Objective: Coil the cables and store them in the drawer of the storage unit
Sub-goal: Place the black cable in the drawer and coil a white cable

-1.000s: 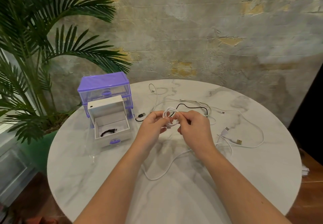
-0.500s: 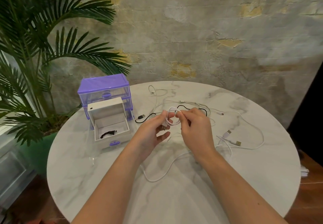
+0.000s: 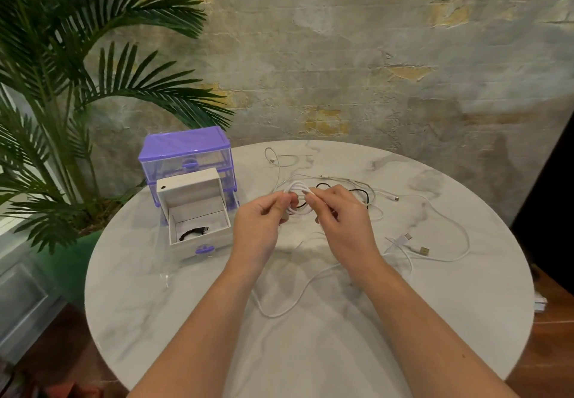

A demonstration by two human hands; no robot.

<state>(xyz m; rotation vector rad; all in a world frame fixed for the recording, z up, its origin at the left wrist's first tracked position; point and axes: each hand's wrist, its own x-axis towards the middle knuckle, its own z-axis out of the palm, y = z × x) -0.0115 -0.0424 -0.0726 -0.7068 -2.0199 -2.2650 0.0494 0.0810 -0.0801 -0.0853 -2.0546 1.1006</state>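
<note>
1. The left hand (image 3: 259,227) is hovering above the centre of the round marble table (image 3: 155,304), its fingers curled round the small white coil (image 3: 295,200) of the white cable (image 3: 289,306).
2. The right hand (image 3: 340,223) is pinching a strand at the top of that coil between thumb and forefinger, just beside the left hand at its 3 o'clock.
3. The loose tail of the white cable is trailing from the hands toward 6 o'clock, looping on the tabletop.
4. A black cable (image 3: 363,194) is lying behind the hands at 12 o'clock, tangled among other white cables (image 3: 447,220) spreading toward 3 o'clock.
5. The purple storage unit (image 3: 186,152) is standing at 10 o'clock of the hands; its white drawer (image 3: 202,239) is sitting pulled out, holding a small black item (image 3: 192,232).
6. A palm plant (image 3: 62,87) is standing beyond the table's edge at 9 o'clock.
</note>
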